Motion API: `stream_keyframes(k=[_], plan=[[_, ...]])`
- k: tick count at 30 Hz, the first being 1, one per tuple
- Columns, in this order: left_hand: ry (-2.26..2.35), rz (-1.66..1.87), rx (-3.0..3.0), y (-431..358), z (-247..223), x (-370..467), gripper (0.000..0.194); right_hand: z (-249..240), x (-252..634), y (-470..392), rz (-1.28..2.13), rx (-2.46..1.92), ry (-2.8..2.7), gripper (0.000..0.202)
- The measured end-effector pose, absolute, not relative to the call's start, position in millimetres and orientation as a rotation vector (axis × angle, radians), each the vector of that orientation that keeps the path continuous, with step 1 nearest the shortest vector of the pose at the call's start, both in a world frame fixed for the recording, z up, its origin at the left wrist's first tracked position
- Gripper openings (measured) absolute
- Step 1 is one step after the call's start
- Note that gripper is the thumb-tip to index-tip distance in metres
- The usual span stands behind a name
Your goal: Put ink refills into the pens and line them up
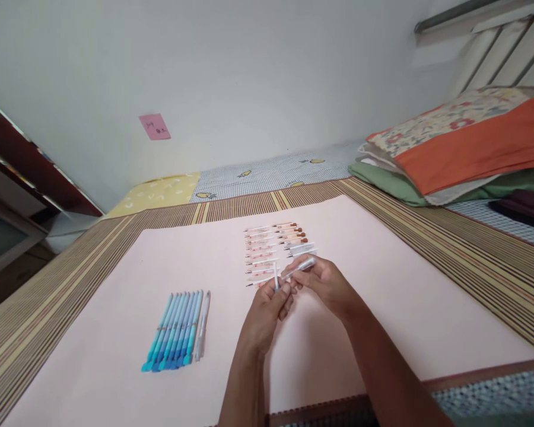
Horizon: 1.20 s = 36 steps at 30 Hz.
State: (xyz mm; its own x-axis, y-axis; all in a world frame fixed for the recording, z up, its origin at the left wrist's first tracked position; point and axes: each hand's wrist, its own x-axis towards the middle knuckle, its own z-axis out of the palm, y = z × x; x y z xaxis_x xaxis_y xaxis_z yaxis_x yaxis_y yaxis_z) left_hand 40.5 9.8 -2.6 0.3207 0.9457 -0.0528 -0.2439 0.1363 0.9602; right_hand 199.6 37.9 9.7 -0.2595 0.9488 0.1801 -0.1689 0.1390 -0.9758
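Observation:
Above a pale pink sheet [365,237], my left hand [269,302] is closed on a thin white piece [276,274] that points upward. Close beside it, my right hand [318,279] is closed on a whitish, clear pen [300,268], tilted up to the right. Just beyond the hands lie several slim pens [258,242] in a column, with several brown-ended pens [293,232] to their right and grey-white pens [300,248] below those. At the left, several blue pens [173,332] lie side by side, a clear pen [202,326] at their right.
The sheet lies on a striped mat [84,249]. At the back right are an orange patterned pillow [476,142] and green cloth [382,182]. Yellow cloth [160,193] and checked cloth [249,178] line the wall, which bears a pink note [155,127].

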Motion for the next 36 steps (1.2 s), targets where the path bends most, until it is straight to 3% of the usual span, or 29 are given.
stream_keyframes(k=[11, 24, 29, 36], plan=[[0.748, 0.885, 1.151, 5, 0, 44, 0.031, 8, 205, 47, 1.115, -0.937, -1.129, 0.042], [0.784, 0.820, 1.254, 6, 1, 43, 0.035, 9, 212, 43, 1.196, -0.947, -1.394, 0.025], [0.801, 0.872, 1.255, 8, -4, 41, 0.031, -1, 208, 43, 1.379, -0.847, -1.442, 0.022], [0.810, 0.929, 1.230, 7, -2, 40, 0.023, 2, 205, 44, 1.304, -0.841, -1.451, 0.023]])
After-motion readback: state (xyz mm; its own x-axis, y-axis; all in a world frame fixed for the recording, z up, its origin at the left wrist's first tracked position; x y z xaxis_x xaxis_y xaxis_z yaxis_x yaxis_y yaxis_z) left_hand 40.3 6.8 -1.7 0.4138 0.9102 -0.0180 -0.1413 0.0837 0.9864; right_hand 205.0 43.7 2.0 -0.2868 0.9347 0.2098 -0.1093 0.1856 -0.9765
